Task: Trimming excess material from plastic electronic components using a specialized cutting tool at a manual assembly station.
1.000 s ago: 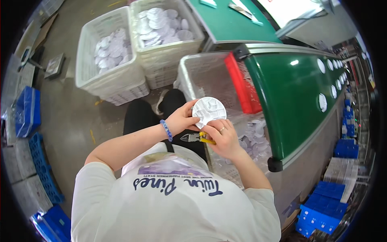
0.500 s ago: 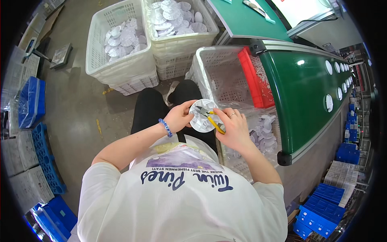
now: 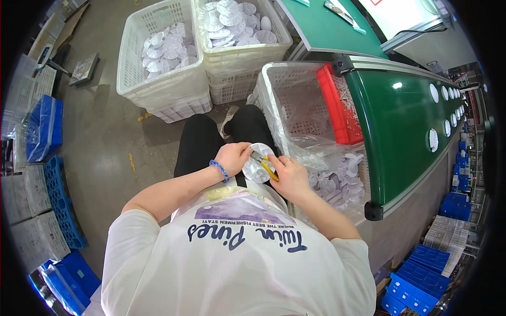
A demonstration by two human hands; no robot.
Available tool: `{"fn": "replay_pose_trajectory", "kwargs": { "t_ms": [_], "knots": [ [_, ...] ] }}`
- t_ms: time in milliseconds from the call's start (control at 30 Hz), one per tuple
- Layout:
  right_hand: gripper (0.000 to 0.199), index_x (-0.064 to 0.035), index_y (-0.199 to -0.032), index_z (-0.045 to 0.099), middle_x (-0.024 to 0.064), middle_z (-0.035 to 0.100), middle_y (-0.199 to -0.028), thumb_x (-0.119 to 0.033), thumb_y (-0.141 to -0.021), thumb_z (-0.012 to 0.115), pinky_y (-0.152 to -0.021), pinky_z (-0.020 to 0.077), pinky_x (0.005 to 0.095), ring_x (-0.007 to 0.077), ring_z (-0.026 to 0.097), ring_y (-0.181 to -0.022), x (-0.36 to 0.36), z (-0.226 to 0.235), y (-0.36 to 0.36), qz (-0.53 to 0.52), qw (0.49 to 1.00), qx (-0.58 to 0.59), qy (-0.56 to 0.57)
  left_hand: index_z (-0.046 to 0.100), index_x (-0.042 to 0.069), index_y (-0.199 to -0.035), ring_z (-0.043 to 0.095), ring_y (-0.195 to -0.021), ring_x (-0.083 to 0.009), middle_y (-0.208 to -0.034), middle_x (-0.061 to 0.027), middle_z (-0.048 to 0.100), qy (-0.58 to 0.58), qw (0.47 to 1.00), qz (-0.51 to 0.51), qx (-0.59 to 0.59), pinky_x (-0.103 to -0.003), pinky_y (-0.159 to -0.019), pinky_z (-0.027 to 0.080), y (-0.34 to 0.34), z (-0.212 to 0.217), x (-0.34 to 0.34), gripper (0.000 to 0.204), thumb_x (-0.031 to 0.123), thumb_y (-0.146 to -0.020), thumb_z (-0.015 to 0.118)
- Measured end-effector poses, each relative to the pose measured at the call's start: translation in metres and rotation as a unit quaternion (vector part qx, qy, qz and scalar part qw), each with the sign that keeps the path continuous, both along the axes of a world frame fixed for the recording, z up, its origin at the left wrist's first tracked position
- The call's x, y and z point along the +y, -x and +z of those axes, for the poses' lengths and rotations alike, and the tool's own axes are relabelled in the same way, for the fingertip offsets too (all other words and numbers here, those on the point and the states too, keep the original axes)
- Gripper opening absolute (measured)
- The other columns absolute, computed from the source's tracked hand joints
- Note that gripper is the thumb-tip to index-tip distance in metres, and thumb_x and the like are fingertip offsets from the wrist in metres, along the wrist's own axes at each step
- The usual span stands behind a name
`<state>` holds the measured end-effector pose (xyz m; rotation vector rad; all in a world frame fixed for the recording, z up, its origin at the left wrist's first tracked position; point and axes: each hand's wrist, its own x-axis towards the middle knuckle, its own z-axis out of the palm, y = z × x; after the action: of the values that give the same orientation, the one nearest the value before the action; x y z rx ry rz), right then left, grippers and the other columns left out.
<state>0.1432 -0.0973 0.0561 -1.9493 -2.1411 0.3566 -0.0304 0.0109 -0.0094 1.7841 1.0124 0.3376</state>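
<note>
In my head view, the round white plastic disc (image 3: 253, 173) lies at mid-frame, between both hands. The left hand (image 3: 232, 159) grips its upper-left edge. The right hand (image 3: 293, 179), to its right, grips yellow-handled metal pliers (image 3: 270, 170), jaws over the disc. Dark printed lettering (image 3: 229, 243), inverted, crosses the white fabric shirt (image 3: 237, 282), lower centre.

Blue pallet (image 3: 55, 180); green table (image 3: 333, 36); blue bins (image 3: 415, 283) (stacked)

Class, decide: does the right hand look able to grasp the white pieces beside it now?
Probably not: the right hand is holding yellow-handled pliers, though the white pieces lie close by.
</note>
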Motion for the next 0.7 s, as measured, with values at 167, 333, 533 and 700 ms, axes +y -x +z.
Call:
{"fn": "replay_pose_trajectory", "kwargs": {
  "t_ms": [167, 333, 533, 700],
  "knots": [
    [0.045, -0.0117, -0.112, 0.057, 0.0078, 0.058, -0.087, -0.015, -0.068, 0.066, -0.066, 0.0499, 0.0368, 0.0265, 0.06, -0.078, -0.009, -0.025, 0.008, -0.042, 0.998, 0.015, 0.04, 0.063, 0.002, -0.101, 0.063, -0.053, -0.021, -0.073, -0.0161, 0.065, -0.078, 0.995, -0.042, 0.046, -0.033, -0.054, 0.05, -0.001, -0.025, 0.001, 0.028, 0.022, -0.09, 0.048],
    [0.044, -0.009, -0.112, 0.058, 0.0079, 0.058, -0.085, -0.01, -0.069, 0.065, -0.065, 0.0479, 0.0337, 0.0239, 0.059, -0.074, -0.022, -0.022, -0.013, -0.028, 0.991, 0.128, 0.029, 0.063, -0.002, -0.098, 0.063, -0.05, -0.0201, -0.071, -0.0127, 0.065, 0.131, 0.989, -0.04, 0.059, -0.031, -0.049, 0.051, -0.001, -0.036, 0.007, 0.027, 0.018, -0.09, 0.046],
    [0.05, -0.0035, -0.118, 0.055, 0.0041, 0.057, -0.088, -0.003, -0.069, 0.063, -0.062, 0.0405, 0.0228, 0.0116, 0.052, -0.07, -0.02, 0.026, -0.045, -0.161, 0.931, 0.326, 0.022, 0.064, 0.01, -0.076, 0.064, -0.074, -0.0271, -0.08, -0.0137, 0.065, -0.081, 0.996, -0.019, -0.019, -0.036, -0.067, 0.051, -0.007, -0.051, 0.181, 0.027, 0.027, -0.059, 0.077],
    [0.054, -0.0043, -0.121, 0.054, 0.0036, 0.054, -0.088, -0.001, -0.068, 0.064, -0.059, 0.0373, 0.0212, 0.0095, 0.048, -0.071, -0.059, 0.036, -0.079, -0.195, 0.916, 0.348, -0.032, 0.055, 0.0, -0.114, 0.066, -0.079, -0.0256, -0.102, -0.0166, 0.065, 0.213, 0.958, 0.127, -0.143, -0.032, -0.064, 0.055, -0.081, 0.021, 0.223, 0.035, 0.021, -0.094, 0.036]
  ]
}}
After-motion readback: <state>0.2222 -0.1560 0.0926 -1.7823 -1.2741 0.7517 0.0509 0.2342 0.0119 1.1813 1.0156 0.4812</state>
